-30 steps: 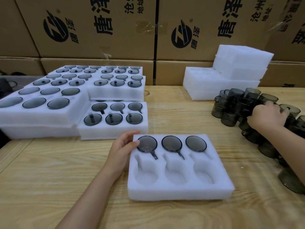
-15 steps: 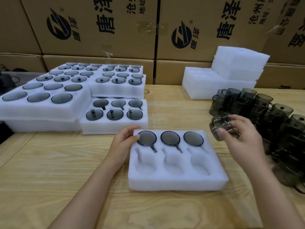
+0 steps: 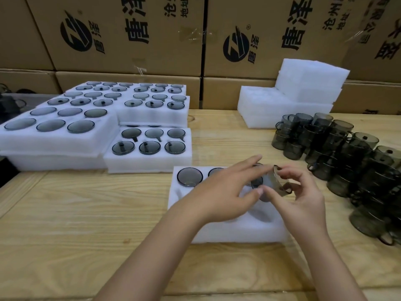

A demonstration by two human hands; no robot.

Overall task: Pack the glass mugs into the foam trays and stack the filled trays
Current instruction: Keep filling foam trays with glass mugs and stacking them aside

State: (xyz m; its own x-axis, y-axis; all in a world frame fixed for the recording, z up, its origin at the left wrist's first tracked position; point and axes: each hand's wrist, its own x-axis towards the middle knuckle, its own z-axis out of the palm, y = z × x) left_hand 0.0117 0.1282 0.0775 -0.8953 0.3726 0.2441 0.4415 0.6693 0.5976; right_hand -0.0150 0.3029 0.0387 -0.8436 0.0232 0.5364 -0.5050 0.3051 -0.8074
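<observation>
Head cam: nearest me is the foam tray (image 3: 238,231), front pockets bare, one seated mug (image 3: 189,176) plain in the back row. Both hands are above it. My right hand (image 3: 303,198) pinches a glass mug (image 3: 271,183), tipped over w/ its axis approx left-right. My left hand (image 3: 223,192) has fingers straight, thumb touching the glass, no real grip. A bare pocket lies just below, so I'd judge: right it, then lower. Beyond: filled trays (image 3: 149,161) left, loose mugs (image 3: 347,153) right, spare foam (image 3: 303,83), cartons (image 3: 121,35) behind.

Glossy smoked-glass mugs (image 3: 338,148), matt foam tray (image 3: 234,231), grainy wood tbl (image 3: 86,213)
</observation>
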